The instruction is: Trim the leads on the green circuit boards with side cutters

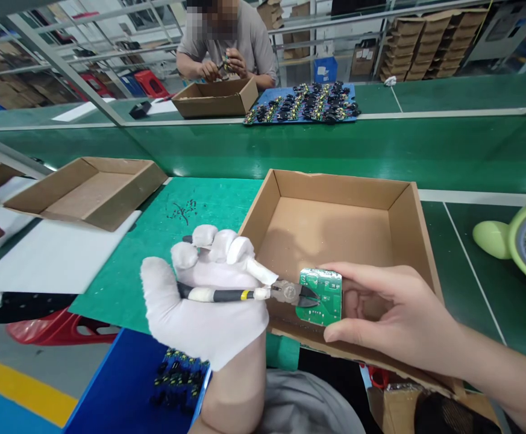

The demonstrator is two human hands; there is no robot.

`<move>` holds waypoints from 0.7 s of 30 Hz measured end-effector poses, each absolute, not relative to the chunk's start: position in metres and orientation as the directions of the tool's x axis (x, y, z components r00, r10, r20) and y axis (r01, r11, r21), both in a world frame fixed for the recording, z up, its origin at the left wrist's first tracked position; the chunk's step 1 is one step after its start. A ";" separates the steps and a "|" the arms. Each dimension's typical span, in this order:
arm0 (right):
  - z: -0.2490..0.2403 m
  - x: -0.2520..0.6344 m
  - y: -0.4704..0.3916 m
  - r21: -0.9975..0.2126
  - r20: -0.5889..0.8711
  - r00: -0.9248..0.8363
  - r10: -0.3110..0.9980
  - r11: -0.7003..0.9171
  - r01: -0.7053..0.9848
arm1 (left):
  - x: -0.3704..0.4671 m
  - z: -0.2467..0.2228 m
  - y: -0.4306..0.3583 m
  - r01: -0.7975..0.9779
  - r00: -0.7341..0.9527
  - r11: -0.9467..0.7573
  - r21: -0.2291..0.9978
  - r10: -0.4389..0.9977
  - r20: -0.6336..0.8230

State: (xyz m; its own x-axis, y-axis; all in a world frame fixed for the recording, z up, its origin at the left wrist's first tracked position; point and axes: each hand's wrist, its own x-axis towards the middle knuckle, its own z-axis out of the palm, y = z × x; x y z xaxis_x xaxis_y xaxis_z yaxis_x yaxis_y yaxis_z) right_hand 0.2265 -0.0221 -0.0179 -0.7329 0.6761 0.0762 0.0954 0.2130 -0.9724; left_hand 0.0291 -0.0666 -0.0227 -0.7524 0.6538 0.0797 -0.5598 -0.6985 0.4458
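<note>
My left hand [212,325], in a white glove, is palm up with its fingers curled over the handles of wire cutters [285,292]. The dark handles carry white wrapping and a yellow band. In my bare right hand [393,307], a small green circuit board [328,295] is pinched by its right side between thumb and fingers. Its soldered face is turned towards me. The cutter jaws lie against that face at the board's left part; whether they grip a lead is too small to tell. Both hands are over the near left part of an open cardboard box [335,181].
Dark clipped bits [184,211] lie on the green mat [217,190]. A cardboard tray [109,217] stands left. A blue bin [122,374] below holds several assemblies. A green fan [516,232] is at right. Across the bench, a person [253,42] works near a board-covered blue tray [267,96].
</note>
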 end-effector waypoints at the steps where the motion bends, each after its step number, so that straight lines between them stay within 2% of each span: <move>1: -0.018 0.227 -0.022 -0.971 0.082 -0.733 0.675 0.220 0.094 | 0.029 -0.022 -0.067 -0.555 -0.753 -0.694 0.459 0.654 0.078; 6: -0.018 0.228 -0.023 -0.966 0.085 -0.737 0.671 0.236 0.104 | 0.033 -0.017 -0.069 -0.490 -0.762 -0.680 0.545 0.638 0.112; 9: -0.019 0.229 -0.023 -0.966 0.083 -0.734 0.674 0.236 0.108 | 0.036 -0.012 -0.067 -0.478 -0.790 -0.666 0.572 0.611 0.051; 13: -0.021 0.227 -0.023 -0.958 0.126 -0.713 0.690 0.272 0.093 | 0.034 -0.013 -0.066 -0.525 -0.801 -0.675 0.519 0.597 -0.033; 17: -0.021 0.227 -0.024 -0.919 0.206 -0.665 0.717 0.376 0.120 | 0.028 -0.024 -0.071 -0.542 -0.778 -0.719 0.435 0.625 0.063; 21: -0.022 0.227 -0.027 -0.880 0.270 -0.594 0.758 0.445 0.168 | 0.030 -0.029 -0.074 -0.531 -0.761 -0.728 0.434 0.635 0.132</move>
State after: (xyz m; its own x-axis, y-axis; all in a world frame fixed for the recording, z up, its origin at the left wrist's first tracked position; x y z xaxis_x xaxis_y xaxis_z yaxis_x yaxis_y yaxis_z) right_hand 0.2272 -0.0267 -0.0216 -0.5938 0.7581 0.2698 0.1680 0.4447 -0.8798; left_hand 0.0297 -0.0744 -0.0292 -0.7615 0.6346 0.1320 -0.5310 -0.7275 0.4344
